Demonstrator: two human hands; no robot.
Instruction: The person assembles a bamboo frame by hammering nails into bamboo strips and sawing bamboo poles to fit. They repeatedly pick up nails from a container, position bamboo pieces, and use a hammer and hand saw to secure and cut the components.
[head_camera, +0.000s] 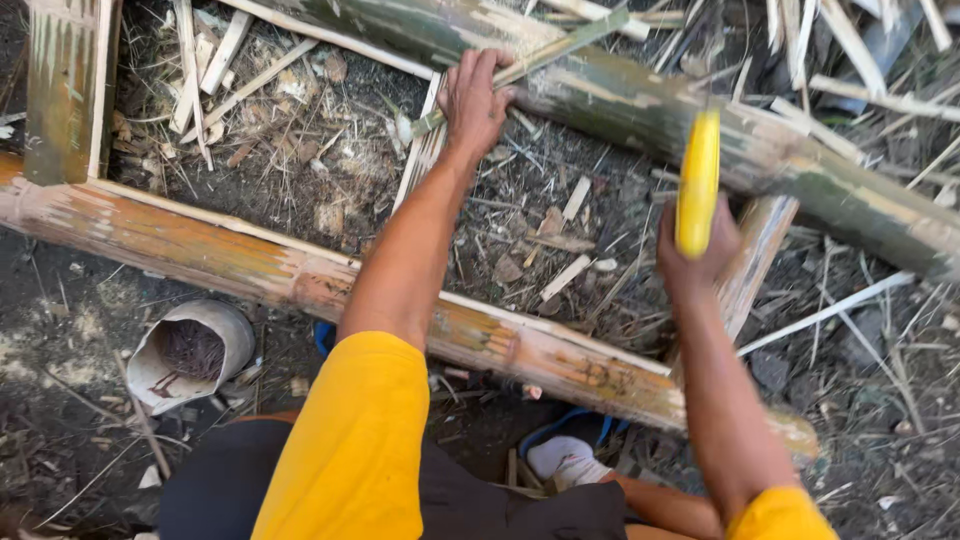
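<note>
Both hands are busy over a bamboo frame on the ground. Left hand is closed around a thin green bamboo strip, pressing it against a thick greenish bamboo pole that runs diagonally across the top. Right hand grips a tool with a yellow handle, held upright just in front of that pole; its blade cannot be seen. An orange-brown bamboo pole lies nearer the person's knees, above a short cut bamboo tube. Chips and shavings litter the dirt between the poles.
</note>
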